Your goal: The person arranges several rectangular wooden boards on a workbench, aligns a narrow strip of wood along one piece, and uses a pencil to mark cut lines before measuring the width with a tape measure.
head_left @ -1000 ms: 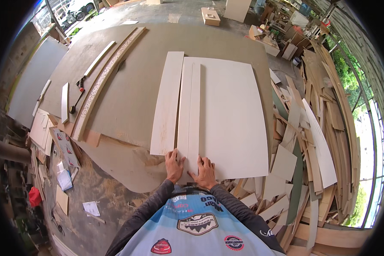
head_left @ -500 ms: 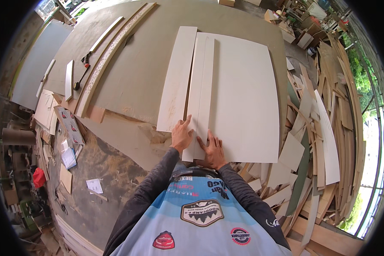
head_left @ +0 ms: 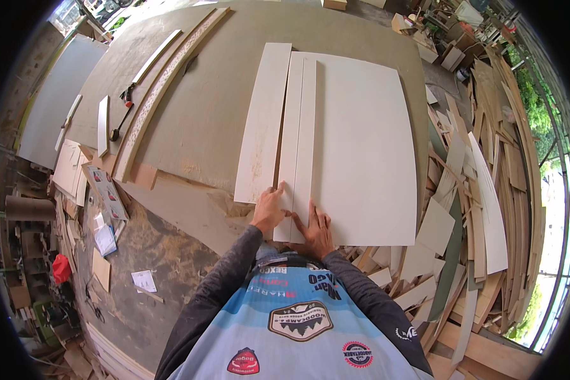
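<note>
A large white panel (head_left: 367, 152) lies on the worktable in front of me. Along its left part runs a narrow white strip (head_left: 306, 139), long edge away from me. Left of the panel is a separate white board (head_left: 259, 133), with a dark, narrowing gap between them. My left hand (head_left: 270, 210) rests at the near end of the gap, index finger stretched out and thumb pointing at the strip's left edge. Fingers spread, my right hand (head_left: 316, 233) presses flat on the near end of the strip. The two thumbs almost meet at the seam.
A long edged board (head_left: 171, 79), a tape measure (head_left: 114, 134) and a small white offcut (head_left: 103, 126) lie on the table's (head_left: 215, 101) left side. Stacked wood scraps (head_left: 449, 228) crowd the floor at right. Papers (head_left: 144, 280) lie on the floor at left.
My left thumb has come down closer to my right thumb at the seam. The whole view has shifted slightly; the boards appear to keep their places relative to each other.
</note>
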{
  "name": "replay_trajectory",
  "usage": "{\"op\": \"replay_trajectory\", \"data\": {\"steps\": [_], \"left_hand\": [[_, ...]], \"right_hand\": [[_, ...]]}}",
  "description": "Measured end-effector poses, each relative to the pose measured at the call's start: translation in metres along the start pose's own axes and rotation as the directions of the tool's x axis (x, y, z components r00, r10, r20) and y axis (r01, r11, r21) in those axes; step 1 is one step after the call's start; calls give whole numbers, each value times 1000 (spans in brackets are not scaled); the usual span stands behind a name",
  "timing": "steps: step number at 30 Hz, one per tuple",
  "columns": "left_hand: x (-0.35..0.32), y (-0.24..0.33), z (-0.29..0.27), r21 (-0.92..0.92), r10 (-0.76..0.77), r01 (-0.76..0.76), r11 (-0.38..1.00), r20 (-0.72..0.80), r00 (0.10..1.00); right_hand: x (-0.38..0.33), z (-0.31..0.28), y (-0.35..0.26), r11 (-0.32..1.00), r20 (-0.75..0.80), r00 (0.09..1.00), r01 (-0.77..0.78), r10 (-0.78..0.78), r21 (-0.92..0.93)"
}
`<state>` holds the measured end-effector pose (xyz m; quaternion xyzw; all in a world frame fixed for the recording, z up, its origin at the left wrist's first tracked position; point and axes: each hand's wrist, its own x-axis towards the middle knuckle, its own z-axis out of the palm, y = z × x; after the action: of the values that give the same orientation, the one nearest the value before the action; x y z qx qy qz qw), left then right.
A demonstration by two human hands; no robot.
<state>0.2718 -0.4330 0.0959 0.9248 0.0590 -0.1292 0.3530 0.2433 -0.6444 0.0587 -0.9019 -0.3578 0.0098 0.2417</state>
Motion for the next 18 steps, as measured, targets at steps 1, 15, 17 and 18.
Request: {"op": "replay_trajectory", "data": {"steps": [1,15,17,18], "left_hand": [[0,-1,2,-1,-4,4,1000,-27,1000],[-22,-14,21,55,26,-19,998,-119,993],[-27,-17,24,74,79,-68,995,-161,984],[-30,-17,26,83,106,-92,992,-180,978]], "right_hand": [[0,0,0,1000,1,1000,2,-2,-2],[-1,5,6,999,-26,998,50,-49,11],[-1,4,6,999,-19,999,45,-44,15],[-1,3,6,999,-14,999,42,-42,14]]}}
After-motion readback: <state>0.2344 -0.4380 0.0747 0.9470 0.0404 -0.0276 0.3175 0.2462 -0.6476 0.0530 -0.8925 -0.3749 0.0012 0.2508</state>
